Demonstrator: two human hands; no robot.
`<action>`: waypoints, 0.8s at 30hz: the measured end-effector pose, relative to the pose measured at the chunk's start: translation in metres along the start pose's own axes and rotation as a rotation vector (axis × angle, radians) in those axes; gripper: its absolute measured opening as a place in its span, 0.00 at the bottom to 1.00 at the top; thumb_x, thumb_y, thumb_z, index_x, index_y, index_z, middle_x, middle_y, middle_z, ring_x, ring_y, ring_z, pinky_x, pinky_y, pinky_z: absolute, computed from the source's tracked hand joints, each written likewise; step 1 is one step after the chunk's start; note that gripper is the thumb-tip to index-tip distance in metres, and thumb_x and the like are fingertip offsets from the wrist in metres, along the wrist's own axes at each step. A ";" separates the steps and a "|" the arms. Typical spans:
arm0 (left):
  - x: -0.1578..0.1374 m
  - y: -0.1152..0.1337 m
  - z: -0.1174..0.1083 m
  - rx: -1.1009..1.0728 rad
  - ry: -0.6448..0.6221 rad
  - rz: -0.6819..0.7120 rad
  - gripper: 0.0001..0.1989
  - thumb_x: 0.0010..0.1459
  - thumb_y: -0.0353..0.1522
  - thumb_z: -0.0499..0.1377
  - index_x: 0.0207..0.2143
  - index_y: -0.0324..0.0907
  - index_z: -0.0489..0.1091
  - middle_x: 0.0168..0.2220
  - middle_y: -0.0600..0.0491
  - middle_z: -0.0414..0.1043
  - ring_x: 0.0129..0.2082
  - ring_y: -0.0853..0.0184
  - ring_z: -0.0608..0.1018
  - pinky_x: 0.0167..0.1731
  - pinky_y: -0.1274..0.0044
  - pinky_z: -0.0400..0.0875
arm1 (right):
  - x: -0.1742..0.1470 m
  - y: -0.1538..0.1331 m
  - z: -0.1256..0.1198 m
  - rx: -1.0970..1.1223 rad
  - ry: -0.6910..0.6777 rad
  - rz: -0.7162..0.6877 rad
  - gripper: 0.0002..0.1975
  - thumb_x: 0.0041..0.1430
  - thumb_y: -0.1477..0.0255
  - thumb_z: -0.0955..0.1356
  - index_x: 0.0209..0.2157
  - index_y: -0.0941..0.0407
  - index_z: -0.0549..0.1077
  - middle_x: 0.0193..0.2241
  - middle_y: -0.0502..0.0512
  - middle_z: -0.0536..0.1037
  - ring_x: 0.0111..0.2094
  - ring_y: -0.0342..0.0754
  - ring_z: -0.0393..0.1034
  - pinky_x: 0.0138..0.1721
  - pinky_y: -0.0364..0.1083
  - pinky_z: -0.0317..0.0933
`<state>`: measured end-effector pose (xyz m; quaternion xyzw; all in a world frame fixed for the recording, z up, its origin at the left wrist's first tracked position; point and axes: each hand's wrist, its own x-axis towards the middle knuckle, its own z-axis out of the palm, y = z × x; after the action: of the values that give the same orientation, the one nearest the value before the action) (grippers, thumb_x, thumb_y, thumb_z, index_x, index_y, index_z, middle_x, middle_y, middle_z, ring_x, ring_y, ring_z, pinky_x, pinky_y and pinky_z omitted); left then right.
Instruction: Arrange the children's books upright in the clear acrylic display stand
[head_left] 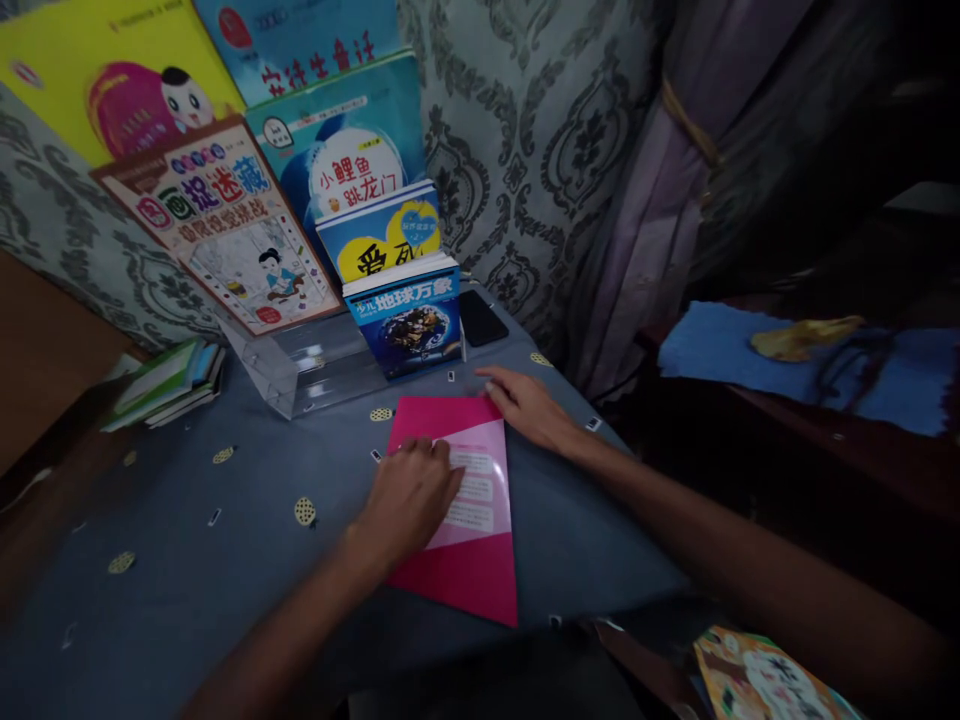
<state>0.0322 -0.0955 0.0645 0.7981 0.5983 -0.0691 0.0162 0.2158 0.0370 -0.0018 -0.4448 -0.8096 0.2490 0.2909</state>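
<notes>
A bright pink thin book (469, 590) lies on the cloth-covered table, with a pale pink panel of printed text boxes facing up. My left hand (416, 495) rests on its middle, fingers curled in and covering part of the text; nothing shows in them. At the book's upper right corner is my right hand (529, 405), its index finger stretched out and its thumb beside the corner. Just beyond stands a clear acrylic rack (281, 375) of upright picture books, with a blue book with a globe cover (416, 330) in front.
A dark phone (482, 318) lies right of the rack. Several thin books (169, 385) are stacked at the left. Patterned curtain (517, 140) hangs behind. Off to the right is a blue cloth (697, 345) with a yellowish item on it. A colourful book (769, 680) shows at bottom right.
</notes>
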 end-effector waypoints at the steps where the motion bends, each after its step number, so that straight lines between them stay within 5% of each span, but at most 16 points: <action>1: 0.010 0.011 -0.003 0.000 0.018 -0.004 0.16 0.71 0.39 0.49 0.46 0.38 0.72 0.44 0.41 0.77 0.47 0.55 0.79 0.40 0.70 0.76 | 0.002 0.003 -0.001 0.050 0.002 0.028 0.20 0.69 0.73 0.60 0.58 0.58 0.72 0.40 0.59 0.84 0.43 0.54 0.79 0.49 0.53 0.69; 7: 0.056 0.053 -0.004 0.032 0.049 -0.089 0.26 0.66 0.46 0.56 0.52 0.32 0.70 0.49 0.34 0.74 0.50 0.49 0.78 0.40 0.67 0.76 | 0.010 0.014 -0.006 0.322 0.002 0.163 0.19 0.69 0.74 0.58 0.56 0.59 0.72 0.35 0.59 0.85 0.36 0.50 0.80 0.42 0.50 0.72; 12: 0.064 0.069 -0.007 0.039 0.005 -0.127 0.16 0.67 0.31 0.54 0.50 0.29 0.71 0.43 0.34 0.78 0.47 0.52 0.81 0.42 0.68 0.75 | 0.011 0.017 -0.006 0.405 0.030 0.188 0.19 0.68 0.74 0.58 0.55 0.59 0.72 0.33 0.57 0.84 0.32 0.49 0.79 0.37 0.47 0.72; 24: 0.066 0.055 -0.017 0.049 -0.018 -0.168 0.21 0.69 0.33 0.45 0.41 0.37 0.78 0.37 0.40 0.82 0.39 0.53 0.84 0.40 0.67 0.75 | 0.010 0.016 -0.013 0.400 0.059 0.182 0.17 0.70 0.72 0.58 0.54 0.59 0.72 0.33 0.56 0.82 0.29 0.46 0.78 0.39 0.48 0.71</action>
<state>0.1042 -0.0463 0.0695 0.7448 0.6609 -0.0921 -0.0037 0.2298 0.0551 -0.0007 -0.4566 -0.6917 0.4167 0.3734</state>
